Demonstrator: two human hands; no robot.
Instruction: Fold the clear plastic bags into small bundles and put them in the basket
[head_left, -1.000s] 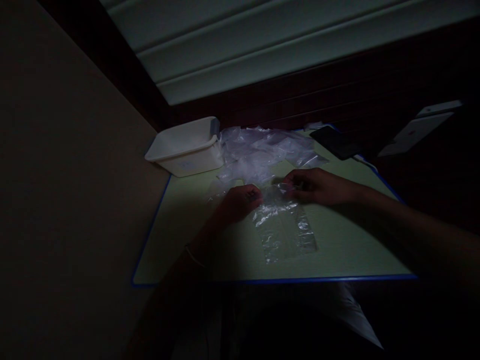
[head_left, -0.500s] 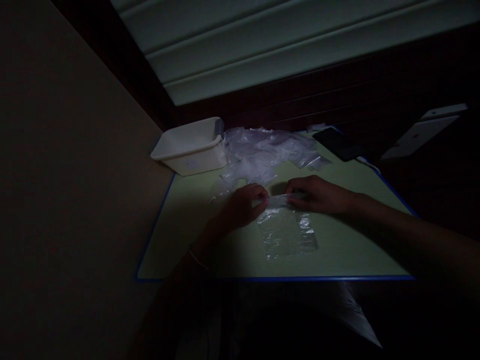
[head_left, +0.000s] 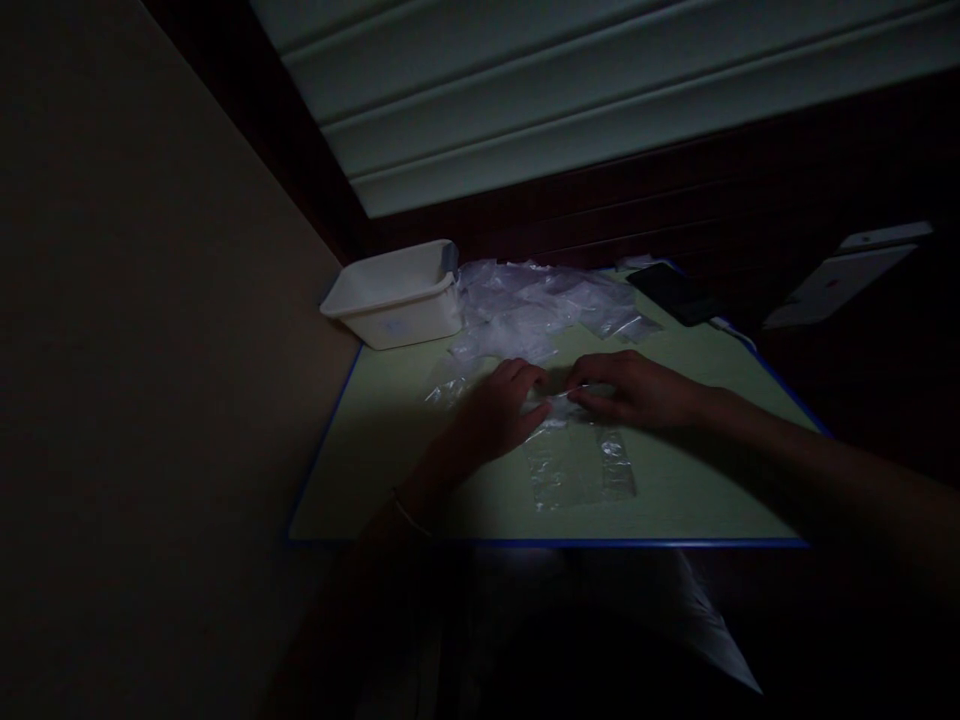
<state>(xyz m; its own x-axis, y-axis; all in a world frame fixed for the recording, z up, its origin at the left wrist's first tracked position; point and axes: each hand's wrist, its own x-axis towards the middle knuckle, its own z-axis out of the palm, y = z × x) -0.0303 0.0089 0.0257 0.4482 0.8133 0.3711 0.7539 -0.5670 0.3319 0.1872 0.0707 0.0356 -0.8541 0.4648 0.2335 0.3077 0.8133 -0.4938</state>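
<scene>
A clear plastic bag [head_left: 577, 465] lies on the pale green table [head_left: 697, 490], its upper edge raised between my two hands. My right hand [head_left: 626, 390] pinches that upper edge between thumb and fingers. At the bag's upper left is my left hand [head_left: 506, 405], thumb and fingers apart, with the thumb touching the plastic. Beyond my hands, a heap of clear plastic bags [head_left: 525, 305] covers the back of the table.
A white plastic bin [head_left: 405, 318] stands at the back left, beside the wall [head_left: 187, 300]. At the back right lies a dark phone-like object [head_left: 673, 293] with a white cable [head_left: 735, 330]. A white box-like item [head_left: 836, 285] is further right.
My left hand has opened its thumb and fingers from their pinch on the bag's upper edge. My right hand keeps its pinch. The whole view has shifted slightly.
</scene>
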